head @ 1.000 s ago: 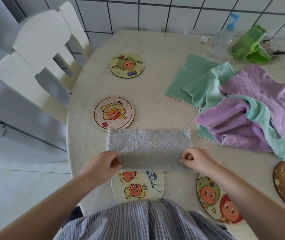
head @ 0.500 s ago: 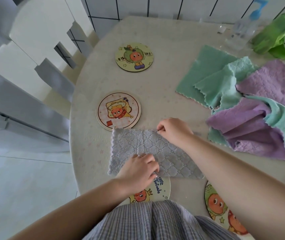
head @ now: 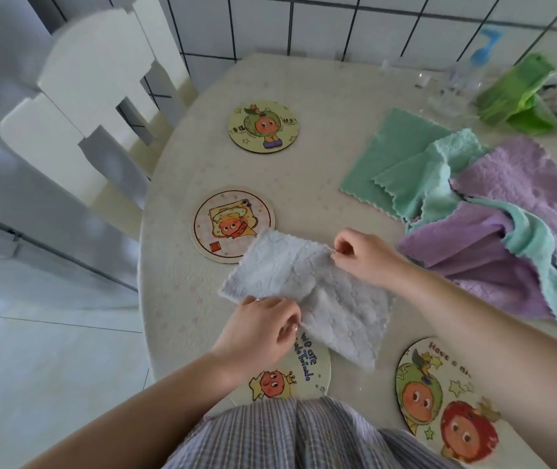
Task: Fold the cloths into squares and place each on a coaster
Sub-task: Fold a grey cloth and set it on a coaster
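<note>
1. Two hands pinch the grey cloth (head: pixel 307 292) mid-table: left hand (head: pixel 263 330) at 7 o'clock, right hand (head: pixel 361 255) at 1 o'clock.
2. I fear uneven edges if either pinch slips.
3. The cloth overlaps a coaster (head: pixel 233 226) at 10 o'clock; dragging may shift it.

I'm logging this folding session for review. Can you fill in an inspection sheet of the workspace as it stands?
Surface: round pale table.
Job's things: grey cloth part-folded, overlapping two of four visible coasters; pile of green and purple cloths unfolded.
Clutter: spray bottle, green bag at the far edge.
Grippers: left hand and right hand pinch the grey cloth.
Cables: nothing seen.
Surroundings: white chair, tiled wall.
</note>
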Action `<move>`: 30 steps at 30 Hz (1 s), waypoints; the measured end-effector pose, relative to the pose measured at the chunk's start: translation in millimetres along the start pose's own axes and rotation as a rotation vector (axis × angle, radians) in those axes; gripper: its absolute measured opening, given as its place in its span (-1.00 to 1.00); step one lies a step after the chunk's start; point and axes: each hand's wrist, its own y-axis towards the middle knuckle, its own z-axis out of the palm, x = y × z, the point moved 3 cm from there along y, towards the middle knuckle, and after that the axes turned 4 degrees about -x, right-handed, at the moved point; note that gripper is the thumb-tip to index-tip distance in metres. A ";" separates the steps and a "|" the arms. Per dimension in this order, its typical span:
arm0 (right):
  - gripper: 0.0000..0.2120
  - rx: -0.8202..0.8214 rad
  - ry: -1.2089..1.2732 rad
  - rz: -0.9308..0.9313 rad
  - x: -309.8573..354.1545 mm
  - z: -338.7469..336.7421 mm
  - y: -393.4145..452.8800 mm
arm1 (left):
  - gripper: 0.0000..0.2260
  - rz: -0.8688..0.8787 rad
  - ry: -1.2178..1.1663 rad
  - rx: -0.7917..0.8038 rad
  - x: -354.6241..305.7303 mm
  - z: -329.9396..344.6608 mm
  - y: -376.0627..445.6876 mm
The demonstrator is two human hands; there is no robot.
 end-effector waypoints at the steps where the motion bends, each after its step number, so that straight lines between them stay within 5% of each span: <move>1: -0.92 -0.024 0.041 0.002 -1.1 -8.1 -8.0 | -0.95 -0.041 -0.027 -0.040 1.2 -7.1 -2.5; 8: -0.91 -0.195 0.389 0.060 9.9 -19.7 -56.5 | -0.92 -0.356 -0.419 -0.242 4.3 -31.7 -8.8; 13: -0.84 -0.254 0.653 0.212 11.6 7.7 -71.1 | -0.84 -0.573 -1.080 -0.244 -5.8 -32.3 -8.0; 21: -0.42 -0.265 0.634 -0.007 24.2 12.7 -76.3 | -0.54 -0.332 -0.790 -0.116 -2.5 -46.4 14.3; 30: -0.44 -0.108 0.591 0.243 -4.4 71.7 -61.5 | -0.41 -0.478 -0.716 0.084 36.1 -11.6 19.4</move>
